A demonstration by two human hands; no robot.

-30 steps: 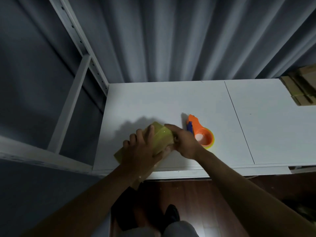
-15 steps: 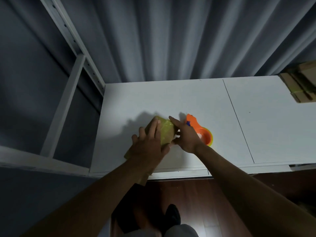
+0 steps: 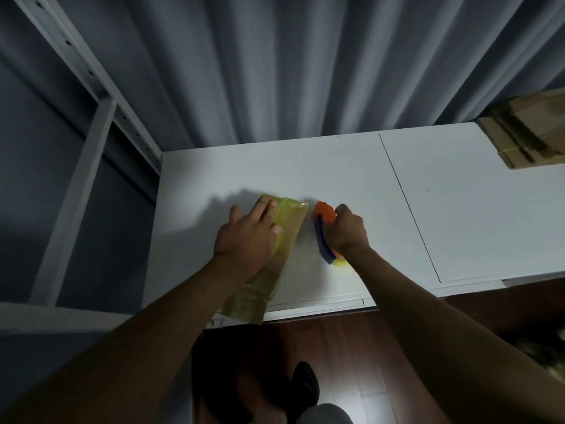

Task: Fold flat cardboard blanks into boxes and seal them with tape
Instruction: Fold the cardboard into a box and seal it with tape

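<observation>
Seen from above, a person stands at a white counter [image 3: 336, 166] with both bare arms reaching forward. At about ten o'clock from the middle of the view, the left hand [image 3: 247, 237] lies on a long narrow cardboard box [image 3: 269, 264], fingers straight and pressing down on its far end. The box runs from near the counter's middle back toward six o'clock, and its near end juts over the counter's front edge. Glossy yellowish tape covers much of its top face.

Just beside the box, toward three o'clock, the right hand [image 3: 348, 231] has its grip curled round an orange tape dispenser [image 3: 325, 231] with a blue handle and a yellow roll. The dispenser sits on the counter, close to the box's far end but apart from it.

At two o'clock, a stack of flat cardboard blanks [image 3: 532, 133] waits at the counter's far right corner.

Judging by this, the sealing step is in hand: the box is pinned down and the dispenser gripped. The next move likely calls for bringing the dispenser's front onto the box and drawing tape along a seam while the left hand holds the box steady.
</observation>
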